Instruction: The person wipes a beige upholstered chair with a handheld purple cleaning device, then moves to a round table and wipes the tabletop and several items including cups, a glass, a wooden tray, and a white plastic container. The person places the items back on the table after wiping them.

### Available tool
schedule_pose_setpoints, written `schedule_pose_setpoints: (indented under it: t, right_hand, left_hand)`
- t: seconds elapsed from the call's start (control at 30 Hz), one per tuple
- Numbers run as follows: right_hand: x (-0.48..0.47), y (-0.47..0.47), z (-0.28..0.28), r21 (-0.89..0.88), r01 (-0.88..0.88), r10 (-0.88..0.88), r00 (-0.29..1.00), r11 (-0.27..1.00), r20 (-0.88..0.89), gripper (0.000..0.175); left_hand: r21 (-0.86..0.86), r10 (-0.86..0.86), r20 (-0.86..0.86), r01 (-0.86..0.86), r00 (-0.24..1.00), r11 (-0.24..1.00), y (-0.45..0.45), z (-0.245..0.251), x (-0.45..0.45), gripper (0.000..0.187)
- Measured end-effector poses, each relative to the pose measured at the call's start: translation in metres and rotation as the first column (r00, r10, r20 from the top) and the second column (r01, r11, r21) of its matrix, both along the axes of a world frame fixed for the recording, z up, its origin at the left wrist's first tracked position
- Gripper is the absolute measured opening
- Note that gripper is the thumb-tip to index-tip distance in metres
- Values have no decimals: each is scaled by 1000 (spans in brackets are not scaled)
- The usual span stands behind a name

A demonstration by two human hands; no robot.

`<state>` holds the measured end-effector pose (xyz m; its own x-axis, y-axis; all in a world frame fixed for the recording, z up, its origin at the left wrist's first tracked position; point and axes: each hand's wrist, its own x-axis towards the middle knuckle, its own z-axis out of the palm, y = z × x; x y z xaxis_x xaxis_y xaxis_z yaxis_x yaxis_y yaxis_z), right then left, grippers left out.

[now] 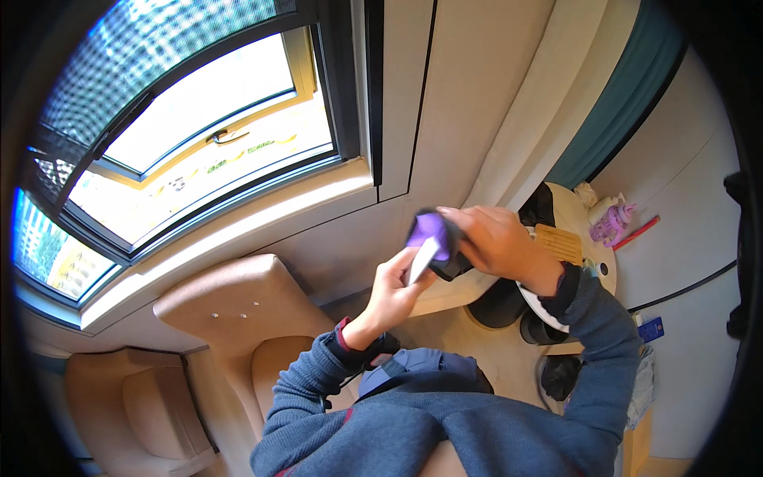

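My left hand (396,286) holds a flat white object (422,260) between thumb and fingers. Its far end overlaps the mouth of a dark pouch or case with a purple lining (430,229). Whether that end is inside or only in front, I cannot tell. Gripping the pouch from its right side and above is my right hand (498,241), with the fingers partly behind it. Both hands are raised in front of my body, and the pouch is slightly blurred.
A round white table (560,206) on the right bears a slatted wooden board (558,243), a purple bottle (611,223) and a red stick (636,232). Black bins (496,303) stand below. Tan upholstered chairs (232,292) are at left, under a window (202,113).
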<state>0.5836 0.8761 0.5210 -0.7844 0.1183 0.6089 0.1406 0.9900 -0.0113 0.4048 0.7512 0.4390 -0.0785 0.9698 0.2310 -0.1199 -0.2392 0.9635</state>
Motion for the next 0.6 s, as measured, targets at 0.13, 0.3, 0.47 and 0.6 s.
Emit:
schedule_pose_setpoints:
  t: [0.13,0.3,0.47,0.6]
  right_hand:
    - [2,2,6,30,-37,35,998,999,58,36]
    - [45,20,14,-36,162,-164,985,986,-56,28]
    - [14,6,-38,-567,210,-530,692,797,-489,18]
    - [9,-8,-80,-734,192,-641,658,651,-396,23]
  left_hand:
    - [9,61,49,-62,997,998,-10,4,0,22]
    - [69,89,196,-104,977,992,-24,14,-23,19]
    - [82,80,557,-150,827,985,-3,13,-15,26]
    - [160,103,561,-229,821,960,5,17,-13,30]
